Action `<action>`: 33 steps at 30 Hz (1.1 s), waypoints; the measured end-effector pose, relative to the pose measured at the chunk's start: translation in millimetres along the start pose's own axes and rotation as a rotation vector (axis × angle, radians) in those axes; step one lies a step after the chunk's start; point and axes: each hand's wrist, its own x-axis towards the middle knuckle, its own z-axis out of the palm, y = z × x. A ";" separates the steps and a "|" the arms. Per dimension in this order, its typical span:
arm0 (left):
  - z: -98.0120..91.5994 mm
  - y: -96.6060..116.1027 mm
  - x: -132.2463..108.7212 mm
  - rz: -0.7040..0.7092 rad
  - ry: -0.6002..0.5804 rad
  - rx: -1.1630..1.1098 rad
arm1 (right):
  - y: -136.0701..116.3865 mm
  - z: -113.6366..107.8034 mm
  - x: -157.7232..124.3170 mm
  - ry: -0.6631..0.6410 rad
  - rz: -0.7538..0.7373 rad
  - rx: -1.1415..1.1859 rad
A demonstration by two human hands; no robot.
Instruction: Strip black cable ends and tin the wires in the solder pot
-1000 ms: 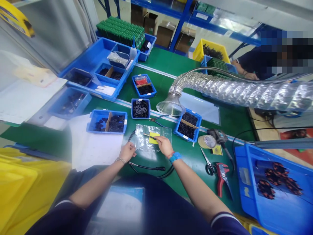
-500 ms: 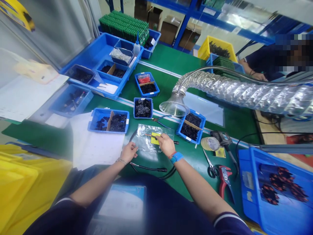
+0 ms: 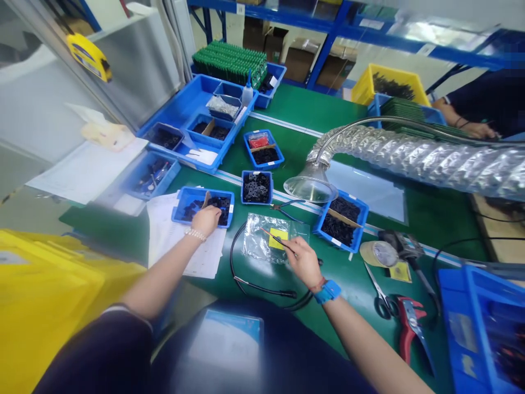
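Observation:
My left hand [image 3: 206, 220] reaches into a divided blue bin [image 3: 177, 212], its fingers drawn together at the right compartment of small black parts [image 3: 223, 204]. Whatever is between those fingertips is too small to see. In my right hand [image 3: 304, 264] is a black cable [image 3: 284, 241], gripped near its end, with thin reddish wires showing at the tip. This end is above a clear plastic bag [image 3: 255, 241] and a yellow square [image 3: 279, 237]. A second stretch of black cable [image 3: 266, 288] with a connector lies nearer my body.
Cutting pliers [image 3: 287, 207] lie behind the bag, below a fume extraction hood [image 3: 310, 183]. To the right are a bin of black parts [image 3: 337, 235], a tape roll [image 3: 379, 254], scissors [image 3: 381, 298] and red-handled pliers [image 3: 408, 328]. A co-worker's hand [image 3: 478, 130] shows at far right.
My left hand has moved from beside the plastic bag, left and away from me, into the divided bin. My right hand still holds the cable, now tilted. The view has shifted left.

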 end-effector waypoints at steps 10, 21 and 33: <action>1.7 4.4 18.9 -0.070 -0.053 -0.181 | -36.1 -29.4 -49.5 0.082 0.162 0.596; 2.7 69.4 -95.8 -0.092 -0.443 -1.325 | -55.8 -51.2 -61.8 0.020 0.319 0.812; -6.8 90.7 -121.8 -0.014 -0.383 -1.277 | -70.4 -65.4 -71.6 0.154 0.013 0.488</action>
